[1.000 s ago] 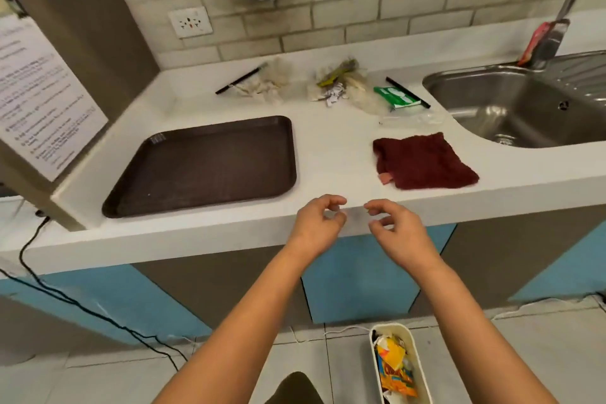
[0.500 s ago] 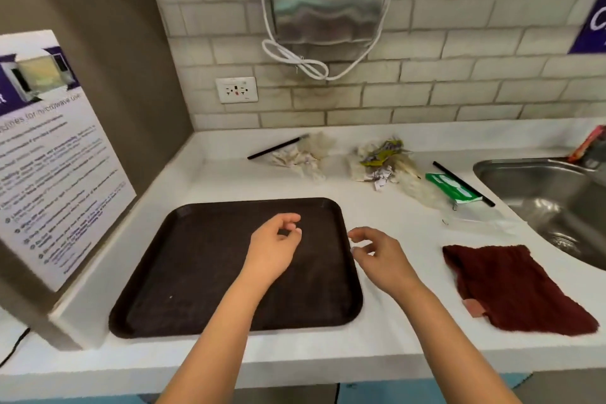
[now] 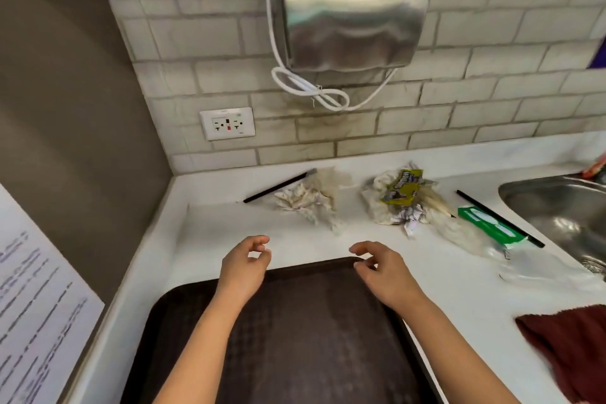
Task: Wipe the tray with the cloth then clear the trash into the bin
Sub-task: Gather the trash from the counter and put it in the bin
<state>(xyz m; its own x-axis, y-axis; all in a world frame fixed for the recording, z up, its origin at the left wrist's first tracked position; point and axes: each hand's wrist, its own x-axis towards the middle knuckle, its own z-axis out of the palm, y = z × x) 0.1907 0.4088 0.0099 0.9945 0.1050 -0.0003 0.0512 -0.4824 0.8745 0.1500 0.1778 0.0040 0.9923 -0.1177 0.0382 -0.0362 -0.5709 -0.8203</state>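
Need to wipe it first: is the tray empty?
Empty as far as visible: the tray shows only bare dark surface; forearms hide part of it.

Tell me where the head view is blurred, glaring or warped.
Head view: wide-angle warp bends the tile lines and the counter edge; soft glare bands streak the steel hand dryer; the red cloth at the right edge and the notice at the left smear into blur, its text unreadable; both hands, left and right, and the tray stay fairly sharp under even light, shadows faint.
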